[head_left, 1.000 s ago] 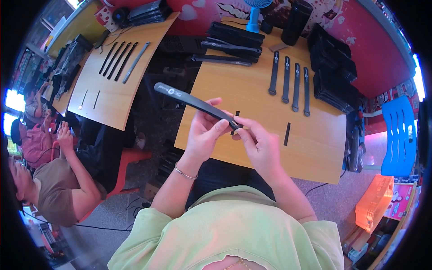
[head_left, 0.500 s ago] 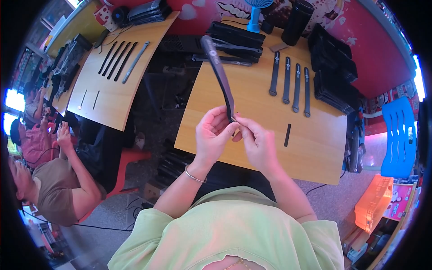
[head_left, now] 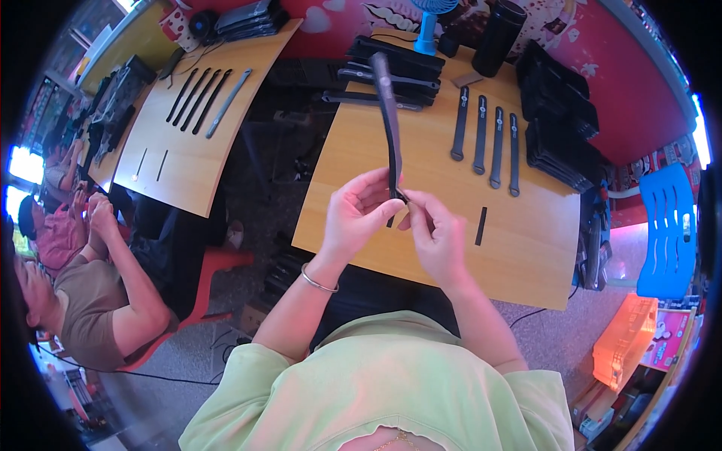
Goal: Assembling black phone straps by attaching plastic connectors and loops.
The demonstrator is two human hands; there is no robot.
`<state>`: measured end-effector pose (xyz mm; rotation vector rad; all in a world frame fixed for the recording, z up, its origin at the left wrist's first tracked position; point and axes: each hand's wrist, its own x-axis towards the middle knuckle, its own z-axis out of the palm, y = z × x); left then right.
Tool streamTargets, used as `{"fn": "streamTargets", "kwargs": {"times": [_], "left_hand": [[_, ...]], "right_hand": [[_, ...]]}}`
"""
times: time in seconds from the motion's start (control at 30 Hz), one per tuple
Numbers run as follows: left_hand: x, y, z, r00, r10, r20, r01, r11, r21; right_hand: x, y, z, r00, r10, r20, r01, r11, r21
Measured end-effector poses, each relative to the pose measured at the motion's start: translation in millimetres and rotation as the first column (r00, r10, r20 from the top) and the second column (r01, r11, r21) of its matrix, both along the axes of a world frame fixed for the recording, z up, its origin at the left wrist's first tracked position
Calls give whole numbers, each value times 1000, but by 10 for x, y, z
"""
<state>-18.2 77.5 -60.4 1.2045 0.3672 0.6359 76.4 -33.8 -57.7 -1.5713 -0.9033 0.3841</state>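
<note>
A long dark grey strap (head_left: pixel 390 120) stands up from between my hands, its free end pointing toward the back of the table. My left hand (head_left: pixel 359 214) pinches its lower end between thumb and fingers. The fingertips of my right hand (head_left: pixel 438 234) close on the same end from the other side; the detail there is too small to make out. Beyond my right hand, several similar grey straps (head_left: pixel 481 135) lie side by side on the wooden table (head_left: pixel 338 180). A short black strip or slot (head_left: pixel 481 225) shows nearer, right of my right hand.
Stacks of black straps (head_left: pixel 391 71) and black pieces (head_left: pixel 556 150) line the table's back and right. Behind stand a blue fan (head_left: pixel 426 30) and a black tumbler (head_left: pixel 499 37). Left, a co-worker (head_left: pixel 105 301) sits at another table (head_left: pixel 188 173). An orange crate (head_left: pixel 624 338) stands right.
The strap has swung to the right and stands more upright. My hands have shifted slightly at its lower end. The co-worker's hands and arms have moved a little.
</note>
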Motion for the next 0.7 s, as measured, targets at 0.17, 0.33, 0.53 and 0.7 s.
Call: {"fn": "streamTargets", "kwargs": {"times": [0.17,0.33,0.53,0.7], "left_hand": [[36,-83,-18,992,117,-35,-116,992,47],[32,-80,-115,997,18,-73,-24,995,-93],[-12,-61,-18,991,3,-134,-5,1000,-13],[-271,-204,-45,936,-115,-333,143,988,59]], "right_hand": [[-3,16,103,989,-9,146,5,1000,29],[15,-5,1,998,-4,61,1,999,46],[129,-41,42,943,-37,330,40,999,-3],[432,-65,375,891,-288,351,290,956,49]]}}
